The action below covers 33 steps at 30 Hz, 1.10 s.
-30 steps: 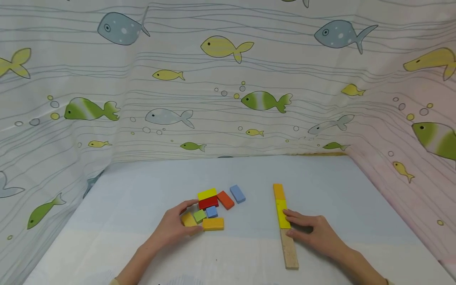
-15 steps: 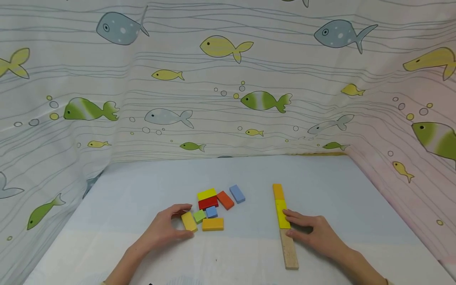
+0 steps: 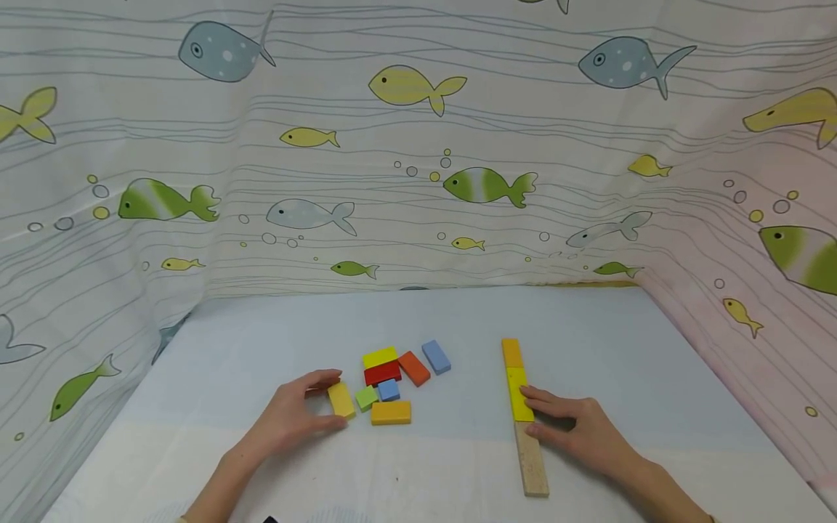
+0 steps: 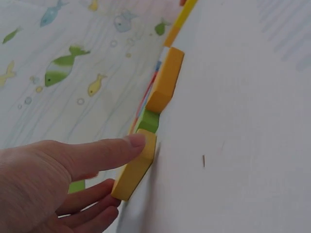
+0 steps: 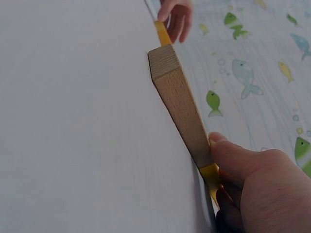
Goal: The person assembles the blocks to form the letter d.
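My left hand [image 3: 294, 410] pinches a pale yellow block [image 3: 341, 401] between thumb and fingers, at the left of a loose cluster. In the left wrist view the thumb lies at one end of that block [image 4: 133, 170] and a finger at the other. My right hand [image 3: 585, 428] rests beside a straight row on the right. Its index fingertip touches the bright yellow block [image 3: 519, 396]; its thumb is at the near end of that block, against the plain wooden block [image 3: 532, 465]. An orange block [image 3: 512, 354] forms the row's far end.
In the cluster lie a green block [image 3: 367, 398], a small blue block [image 3: 389, 390], a red block [image 3: 382, 374], a yellow block [image 3: 380, 357], an orange-red block [image 3: 414, 368], a longer blue block [image 3: 436, 357] and an amber block [image 3: 391, 412]. A fish-patterned curtain [image 3: 418, 160] surrounds the table.
My left hand has drawn back leftward, and the pale yellow block has slid a little left, away from the green block. The right hand stays in place at the row.
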{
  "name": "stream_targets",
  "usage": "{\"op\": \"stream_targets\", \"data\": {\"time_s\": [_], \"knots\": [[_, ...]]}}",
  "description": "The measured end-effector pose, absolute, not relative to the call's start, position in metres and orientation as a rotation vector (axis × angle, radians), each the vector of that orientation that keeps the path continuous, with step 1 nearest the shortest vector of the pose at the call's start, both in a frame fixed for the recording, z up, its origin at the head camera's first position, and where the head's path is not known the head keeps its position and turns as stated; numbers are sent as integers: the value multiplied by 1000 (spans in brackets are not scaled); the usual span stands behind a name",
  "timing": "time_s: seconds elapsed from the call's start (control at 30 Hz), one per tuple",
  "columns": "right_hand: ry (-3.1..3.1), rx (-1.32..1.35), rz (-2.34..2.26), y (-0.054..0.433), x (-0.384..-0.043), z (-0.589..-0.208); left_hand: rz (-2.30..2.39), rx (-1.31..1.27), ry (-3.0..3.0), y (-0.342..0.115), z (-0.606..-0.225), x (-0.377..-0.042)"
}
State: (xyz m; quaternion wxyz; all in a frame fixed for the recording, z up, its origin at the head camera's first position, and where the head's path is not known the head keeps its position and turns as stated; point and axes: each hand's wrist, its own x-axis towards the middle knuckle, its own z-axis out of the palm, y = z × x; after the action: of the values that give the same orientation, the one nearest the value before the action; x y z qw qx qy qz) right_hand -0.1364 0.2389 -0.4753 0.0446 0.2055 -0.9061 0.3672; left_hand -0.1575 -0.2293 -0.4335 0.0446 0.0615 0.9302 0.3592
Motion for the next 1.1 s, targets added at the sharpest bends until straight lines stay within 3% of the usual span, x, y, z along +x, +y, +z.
{"op": "stream_targets", "data": {"time_s": [1.1], "knots": [[-2704,678,1173,240,-136,-477,1154,167,2803,-231,-435,-160]]}}
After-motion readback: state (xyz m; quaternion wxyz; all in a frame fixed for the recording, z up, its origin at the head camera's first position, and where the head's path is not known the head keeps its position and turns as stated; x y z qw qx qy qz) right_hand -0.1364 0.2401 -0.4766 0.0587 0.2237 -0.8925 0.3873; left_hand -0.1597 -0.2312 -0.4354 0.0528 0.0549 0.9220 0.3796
